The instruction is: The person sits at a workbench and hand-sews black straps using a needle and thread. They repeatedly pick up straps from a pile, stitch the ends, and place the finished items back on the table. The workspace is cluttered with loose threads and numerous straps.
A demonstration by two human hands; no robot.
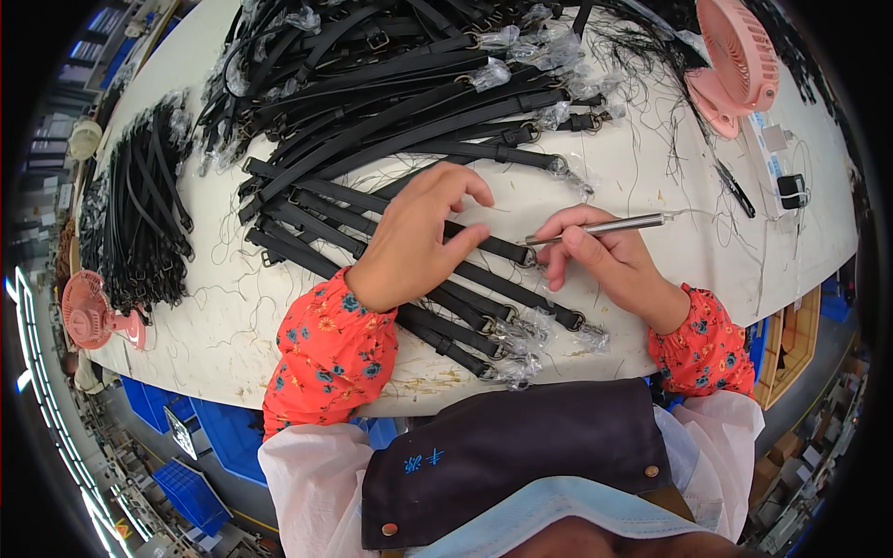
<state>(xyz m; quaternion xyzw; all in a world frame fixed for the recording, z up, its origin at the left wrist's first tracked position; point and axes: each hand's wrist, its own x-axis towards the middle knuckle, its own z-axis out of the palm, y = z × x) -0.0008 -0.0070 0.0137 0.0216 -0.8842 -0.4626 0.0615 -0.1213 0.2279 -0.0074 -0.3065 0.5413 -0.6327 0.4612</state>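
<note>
My left hand (423, 228) is over several black straps (493, 279) with metal buckles, its curved fingers apart and nothing visible held between them. My right hand (605, 265) grips a slim silver pen-like tool (621, 224) with a wire at its far end; the tip points left, beside the buckle end of a strap near my left thumb. Small clear plastic wraps (512, 367) cover some buckle ends. Loose dark threads lie on the white tabletop (698, 288) around the straps.
A large pile of straps (372, 74) lies at the back, a bundle (139, 214) at left. Pink fans (88, 312) (735, 70) stand left and back right, near a power strip (772, 149) and black pen-like item (735, 186). Blue bins (191, 493) sit below the table.
</note>
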